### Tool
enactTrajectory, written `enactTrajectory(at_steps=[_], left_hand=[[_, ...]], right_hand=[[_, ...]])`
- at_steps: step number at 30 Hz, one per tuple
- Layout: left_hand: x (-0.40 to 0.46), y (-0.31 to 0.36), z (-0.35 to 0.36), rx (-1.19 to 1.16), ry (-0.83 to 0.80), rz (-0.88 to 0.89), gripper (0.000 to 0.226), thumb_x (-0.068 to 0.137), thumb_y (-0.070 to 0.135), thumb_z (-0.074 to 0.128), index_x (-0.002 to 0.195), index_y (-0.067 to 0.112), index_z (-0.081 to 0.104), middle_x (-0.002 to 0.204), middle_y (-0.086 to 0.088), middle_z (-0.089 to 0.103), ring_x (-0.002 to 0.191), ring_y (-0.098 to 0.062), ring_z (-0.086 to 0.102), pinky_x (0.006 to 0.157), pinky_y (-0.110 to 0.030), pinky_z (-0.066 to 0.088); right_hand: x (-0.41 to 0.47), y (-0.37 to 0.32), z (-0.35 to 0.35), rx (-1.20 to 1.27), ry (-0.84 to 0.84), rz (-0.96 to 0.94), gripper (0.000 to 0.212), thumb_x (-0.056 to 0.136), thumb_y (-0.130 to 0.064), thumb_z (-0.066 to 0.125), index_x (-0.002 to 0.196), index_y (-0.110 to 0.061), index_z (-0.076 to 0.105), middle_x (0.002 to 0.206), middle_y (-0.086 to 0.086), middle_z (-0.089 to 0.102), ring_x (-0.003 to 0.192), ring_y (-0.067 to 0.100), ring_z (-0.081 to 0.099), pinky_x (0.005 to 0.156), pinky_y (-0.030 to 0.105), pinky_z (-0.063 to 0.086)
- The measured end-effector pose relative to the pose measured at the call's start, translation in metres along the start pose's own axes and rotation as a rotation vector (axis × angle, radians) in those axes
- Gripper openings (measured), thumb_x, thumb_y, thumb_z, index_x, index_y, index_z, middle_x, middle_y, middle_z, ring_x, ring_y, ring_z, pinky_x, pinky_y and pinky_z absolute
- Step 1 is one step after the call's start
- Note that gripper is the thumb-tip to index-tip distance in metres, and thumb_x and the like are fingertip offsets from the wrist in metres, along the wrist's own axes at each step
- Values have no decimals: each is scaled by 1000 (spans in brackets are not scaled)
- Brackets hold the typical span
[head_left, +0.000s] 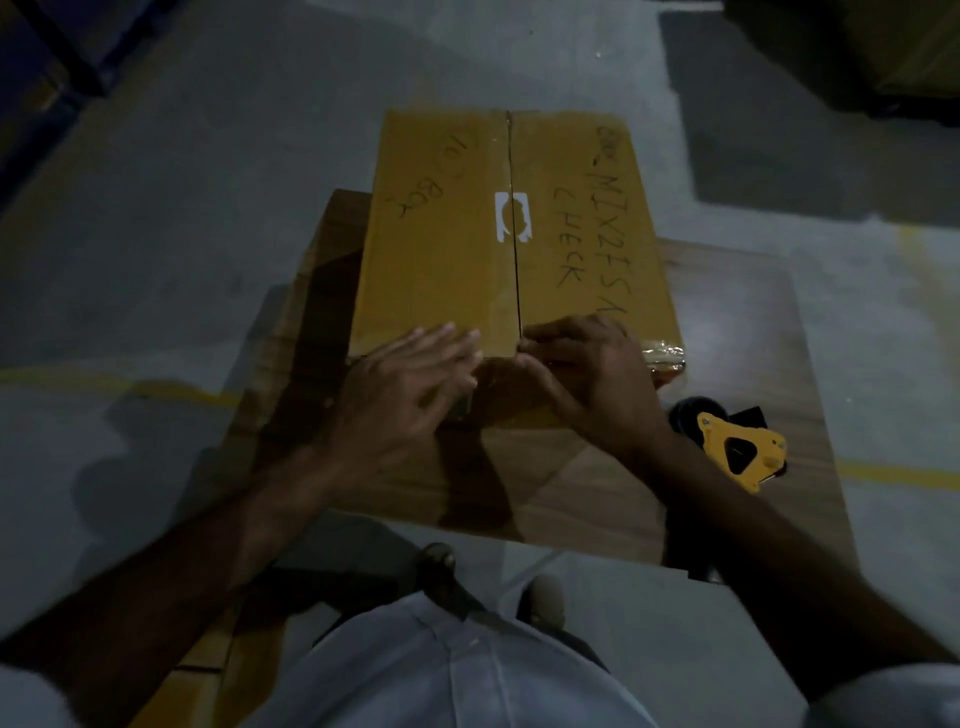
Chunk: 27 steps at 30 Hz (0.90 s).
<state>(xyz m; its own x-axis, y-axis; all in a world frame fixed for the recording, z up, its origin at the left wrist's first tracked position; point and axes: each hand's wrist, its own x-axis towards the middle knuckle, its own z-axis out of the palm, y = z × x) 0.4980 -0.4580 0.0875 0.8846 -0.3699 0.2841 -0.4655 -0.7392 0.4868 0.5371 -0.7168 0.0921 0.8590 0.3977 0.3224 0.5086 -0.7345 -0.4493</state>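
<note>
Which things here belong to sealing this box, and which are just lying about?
In the job: box, left hand and right hand at its near edge, clear tape on that edge, likely the tape dispenser beside it.
Lying about: table underneath, dim carton far right.

The box (447, 260) stood on the table (737, 322), with the left hand (400, 400) on its near edge left of its seam (514, 270), the right hand (592, 379) right of it, and the tape dispenser (737, 447) beside its near right corner.
</note>
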Motion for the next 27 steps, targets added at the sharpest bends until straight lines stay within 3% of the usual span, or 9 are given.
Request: enactTrajectory(at_steps=[3,5,9,14,16,20,23,27], left_hand=[[12,-2,9,-59,177,-14,27,101,37,65,114,18,79,128,5,72,125,-13,64,99,-46,56],[12,-7,18,6,250,25,18,94,32,78,104,18,81,121,4,75,120,-14,68,92,-42,55],[11,-14,33,110,323,102,18,92,33,81,101,17,81,119,3,75,116,-19,68,85,-41,54],[11,-8,36,244,267,75,35,82,34,88,108,15,73,120,-3,71,114,-26,64,85,-42,48],[17,-1,33,240,219,15,47,75,44,89,108,19,67,112,-2,66,106,-21,58,84,-35,43],[43,11,30,87,136,56,46,85,69,66,103,26,67,105,6,59,99,-7,46,81,-29,39],[52,16,39,113,145,110,42,86,63,69,98,23,71,103,3,60,97,-17,52,79,-33,42],[47,17,46,217,180,95,41,82,58,74,97,20,69,99,-2,58,93,-25,52,76,-38,42]], right_hand=[[9,3,8,-74,78,-8,30,92,-50,72,104,-23,79,106,-3,71,98,16,57,90,43,45],[4,6,18,-87,147,-18,30,89,-49,78,101,-21,80,105,-3,72,96,17,59,87,39,44],[-11,16,34,-149,261,-105,32,83,-42,85,101,-17,78,113,-2,74,96,24,63,84,42,46],[-16,9,38,-266,276,-125,33,82,-31,86,108,-15,76,120,2,73,101,26,61,86,40,41],[-18,7,30,-263,216,-125,40,80,-31,87,114,-14,75,124,3,71,107,25,59,90,38,39],[-11,19,0,-153,149,-71,35,87,-47,77,107,-19,76,116,2,71,110,24,61,99,44,41],[-11,34,-6,-191,209,-54,37,88,-54,73,99,-19,80,108,1,73,103,24,64,99,44,41],[-24,36,15,-180,316,-29,34,85,-44,83,97,-13,79,107,3,75,99,28,68,98,50,47]])
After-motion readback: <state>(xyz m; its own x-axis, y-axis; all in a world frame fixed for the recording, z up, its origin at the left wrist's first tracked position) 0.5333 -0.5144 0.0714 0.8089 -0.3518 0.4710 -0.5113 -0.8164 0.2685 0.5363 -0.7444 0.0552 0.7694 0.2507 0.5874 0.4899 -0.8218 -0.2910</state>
